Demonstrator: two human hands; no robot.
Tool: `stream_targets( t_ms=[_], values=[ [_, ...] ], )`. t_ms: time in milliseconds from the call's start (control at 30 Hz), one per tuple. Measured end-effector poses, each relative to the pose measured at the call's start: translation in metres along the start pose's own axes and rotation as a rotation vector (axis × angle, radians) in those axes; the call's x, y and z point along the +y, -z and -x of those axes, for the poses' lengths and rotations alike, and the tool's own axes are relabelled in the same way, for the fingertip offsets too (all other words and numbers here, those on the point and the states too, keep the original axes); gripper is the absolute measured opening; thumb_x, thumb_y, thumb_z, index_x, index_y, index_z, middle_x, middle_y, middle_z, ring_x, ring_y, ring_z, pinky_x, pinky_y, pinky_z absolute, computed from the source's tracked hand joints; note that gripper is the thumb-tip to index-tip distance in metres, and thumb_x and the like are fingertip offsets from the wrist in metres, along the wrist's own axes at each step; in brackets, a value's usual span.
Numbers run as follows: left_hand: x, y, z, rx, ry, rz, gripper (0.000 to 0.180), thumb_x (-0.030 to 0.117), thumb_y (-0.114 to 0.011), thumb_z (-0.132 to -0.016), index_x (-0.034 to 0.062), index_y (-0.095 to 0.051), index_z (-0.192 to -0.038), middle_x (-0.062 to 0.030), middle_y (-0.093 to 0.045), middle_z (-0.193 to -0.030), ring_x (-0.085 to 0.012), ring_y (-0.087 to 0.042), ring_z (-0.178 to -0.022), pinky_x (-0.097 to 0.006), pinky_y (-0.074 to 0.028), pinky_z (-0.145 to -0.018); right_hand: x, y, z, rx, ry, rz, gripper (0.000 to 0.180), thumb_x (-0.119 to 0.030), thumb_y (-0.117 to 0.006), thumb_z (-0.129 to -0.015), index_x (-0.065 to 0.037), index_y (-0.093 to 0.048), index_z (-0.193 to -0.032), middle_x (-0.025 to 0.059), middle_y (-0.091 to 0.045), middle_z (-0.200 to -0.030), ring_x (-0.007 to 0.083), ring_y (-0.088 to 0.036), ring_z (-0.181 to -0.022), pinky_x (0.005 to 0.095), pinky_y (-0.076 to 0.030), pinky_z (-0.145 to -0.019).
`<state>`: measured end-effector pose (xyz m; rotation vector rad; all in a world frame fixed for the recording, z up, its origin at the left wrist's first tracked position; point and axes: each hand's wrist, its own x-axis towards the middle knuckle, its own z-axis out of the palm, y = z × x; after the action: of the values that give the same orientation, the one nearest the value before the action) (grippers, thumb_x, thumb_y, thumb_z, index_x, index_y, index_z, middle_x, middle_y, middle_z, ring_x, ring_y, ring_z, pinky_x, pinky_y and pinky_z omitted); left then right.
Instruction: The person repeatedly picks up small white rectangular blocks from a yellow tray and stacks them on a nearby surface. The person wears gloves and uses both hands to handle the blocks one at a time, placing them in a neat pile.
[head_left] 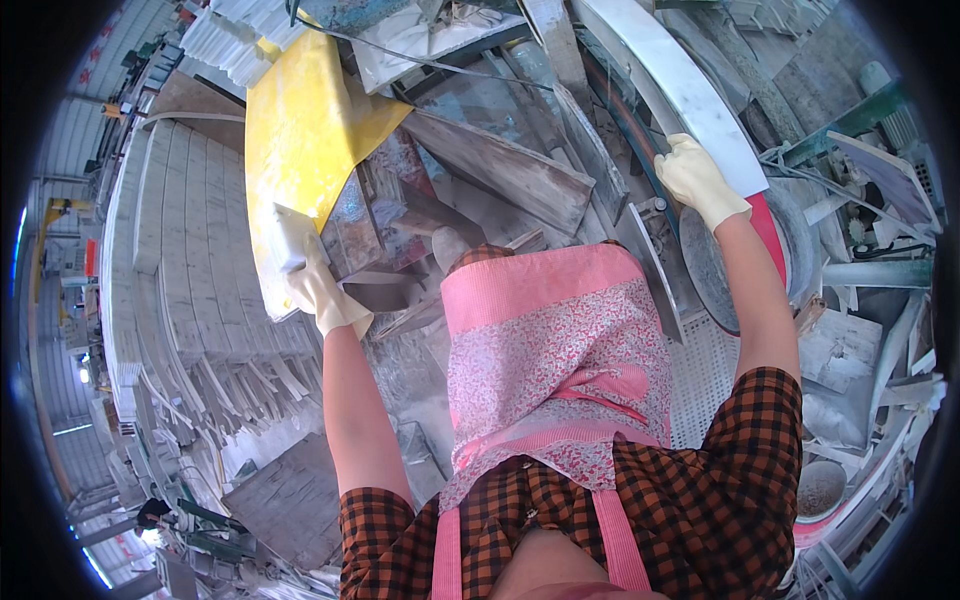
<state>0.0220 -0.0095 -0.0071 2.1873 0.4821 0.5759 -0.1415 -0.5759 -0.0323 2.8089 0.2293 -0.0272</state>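
Note:
My left hand [318, 287], in a cream rubber glove, is closed round the lower end of a small white stone block [294, 236]. The block lies against a yellow sheet [290, 120] draped over a support on the left. To the right, my gloved right hand [693, 172] curls its fingers at the inner edge of a long white marble strip [700, 90]. This strip runs away toward the top, and its near end lies over a red belt [765, 230] beside a round grey wheel [708, 265]. Its underside and my fingertips there are hidden.
Long stacked stone strips [180, 240] stand at the left. Between my hands are worn wooden boards [505, 165] and a dusty metal frame. An upright metal plate [650, 270] stands near my right side. A green beam [845, 130] and a bucket [822, 487] are farther right.

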Motion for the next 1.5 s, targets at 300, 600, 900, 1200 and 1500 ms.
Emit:
stream_targets(
  t_ms=[300,600,900,1200,1500],
  values=[
    [0.002,-0.001,0.001,0.048,-0.035,-0.026,0.068,0.055,-0.079,-0.083,-0.0101,-0.074,-0.102,-0.0208,-0.076,-0.092,-0.0308,-0.072,-0.084,-0.042,-0.054,-0.082,0.001,-0.002,-0.001,-0.016,0.0,0.006,0.019,-0.009,-0.058,-0.085,-0.003,-0.075,-0.079,0.0169,-0.074,-0.074,0.0282,-0.075,-0.082,0.0365,-0.044,-0.11],
    [0.009,0.001,0.007,0.058,-0.091,0.008,0.063,0.052,-0.078,-0.085,-0.009,-0.075,-0.102,-0.0192,-0.076,-0.09,-0.0293,-0.071,-0.08,-0.041,-0.053,-0.08,0.001,0.001,-0.001,-0.028,-0.001,-0.001,0.019,-0.009,-0.057,-0.086,-0.002,-0.075,-0.082,0.0172,-0.075,-0.076,0.0283,-0.075,-0.085,0.0369,-0.044,-0.11],
    [0.015,0.004,0.009,0.023,-0.024,-0.035,0.062,0.049,-0.078,-0.085,-0.0079,-0.074,-0.111,-0.0199,-0.076,-0.101,-0.0301,-0.071,-0.09,-0.041,-0.052,-0.086,-0.001,0.003,0.0,-0.013,-0.003,0.01,0.019,-0.009,-0.057,-0.086,-0.003,-0.074,-0.081,0.0164,-0.074,-0.074,0.0279,-0.075,-0.083,0.0366,-0.044,-0.109],
    [0.012,0.002,0.008,0.023,-0.028,-0.001,0.058,0.048,-0.08,-0.084,-0.0076,-0.076,-0.098,-0.0168,-0.075,-0.086,-0.0265,-0.069,-0.077,-0.04,-0.052,-0.077,0.0,0.0,0.0,-0.012,-0.011,0.001,0.019,-0.01,-0.058,-0.085,-0.002,-0.075,-0.08,0.0174,-0.074,-0.075,0.0285,-0.075,-0.084,0.037,-0.045,-0.11],
    [0.01,0.002,0.005,0.023,-0.006,-0.041,0.063,0.054,-0.08,-0.083,-0.0069,-0.076,-0.101,-0.0162,-0.076,-0.089,-0.0278,-0.069,-0.08,-0.041,-0.053,-0.08,0.001,-0.003,-0.001,-0.008,0.002,0.013,0.019,-0.009,-0.058,-0.084,-0.002,-0.074,-0.078,0.018,-0.074,-0.074,0.0289,-0.075,-0.083,0.0376,-0.045,-0.109]
  ],
)
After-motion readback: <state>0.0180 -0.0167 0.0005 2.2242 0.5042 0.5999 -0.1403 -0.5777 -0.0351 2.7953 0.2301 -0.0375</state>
